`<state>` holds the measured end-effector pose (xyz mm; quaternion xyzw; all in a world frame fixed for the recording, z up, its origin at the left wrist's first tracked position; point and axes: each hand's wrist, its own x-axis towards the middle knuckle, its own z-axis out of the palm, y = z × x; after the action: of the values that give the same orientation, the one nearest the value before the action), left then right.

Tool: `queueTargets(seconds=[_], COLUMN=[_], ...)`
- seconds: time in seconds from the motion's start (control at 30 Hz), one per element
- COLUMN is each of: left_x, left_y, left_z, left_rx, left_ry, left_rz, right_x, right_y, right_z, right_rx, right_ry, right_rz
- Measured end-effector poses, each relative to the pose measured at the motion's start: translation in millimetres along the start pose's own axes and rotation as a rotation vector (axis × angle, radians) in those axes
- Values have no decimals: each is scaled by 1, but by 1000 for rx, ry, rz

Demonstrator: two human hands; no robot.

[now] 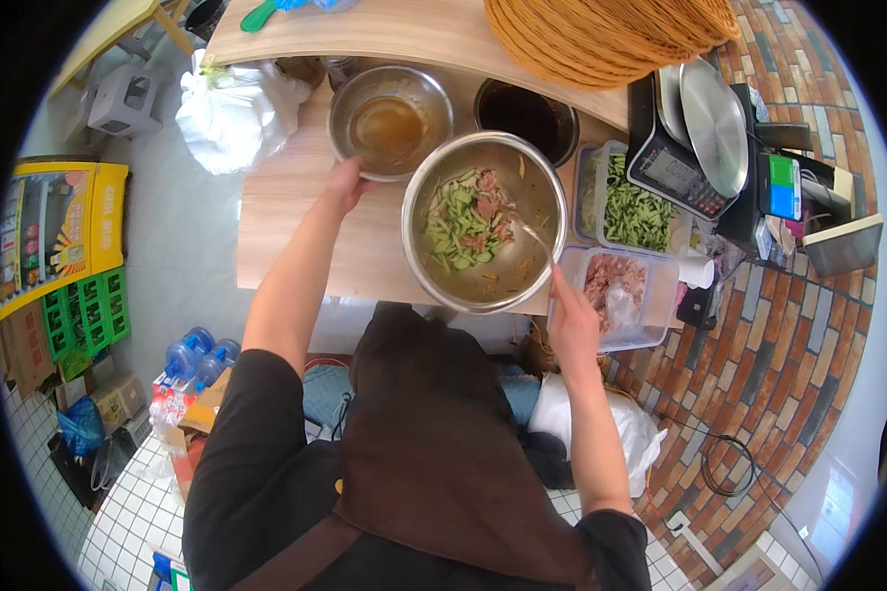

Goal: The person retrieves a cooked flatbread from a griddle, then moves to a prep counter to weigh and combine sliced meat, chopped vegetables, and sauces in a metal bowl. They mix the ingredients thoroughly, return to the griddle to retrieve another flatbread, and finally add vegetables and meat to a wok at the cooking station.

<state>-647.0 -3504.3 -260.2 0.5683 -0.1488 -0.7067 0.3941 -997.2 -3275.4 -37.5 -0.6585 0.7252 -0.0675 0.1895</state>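
A large steel mixing bowl (447,288) holds sliced cucumber (458,229) and pieces of meat (491,199). My right hand (573,314) grips the handle of a metal spoon (538,238) that reaches into this bowl from its right rim. At the near left rim of a smaller steel bowl (436,100), which has brownish liquid in it, my left hand (349,183) is closed on the edge, thumb and fingers partly hidden. Behind the large bowl stands a bowl of dark liquid (521,114).
Right of the bowls are plastic containers of cut cucumber (639,214) and meat (617,284), beside a digital scale (673,173). A raised wooden shelf (414,33) with a wicker basket (606,37) overhangs the far side. White plastic bags (229,118) sit at far left.
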Motion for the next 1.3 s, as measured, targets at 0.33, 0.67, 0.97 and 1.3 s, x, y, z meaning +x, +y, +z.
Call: queueTargets(seconds=[0.33,0.67,0.97,1.3], left_x=[-213,-339,-332,-332], left_y=[-9,-11,-7,8], left_z=[-64,-42,-30,-3], left_rx=[-92,-218,-194,-7], left_ry=[223,268,156,171], left_rz=[147,285,244,238], right_x=[-1,23,-9,4], right_y=[41,24,11,-74], right_z=[0,-42,-25,-49], right_rx=[398,877,400,205], right_ry=[158,-101,465,303], right_rz=[-129,-35,-436,-500])
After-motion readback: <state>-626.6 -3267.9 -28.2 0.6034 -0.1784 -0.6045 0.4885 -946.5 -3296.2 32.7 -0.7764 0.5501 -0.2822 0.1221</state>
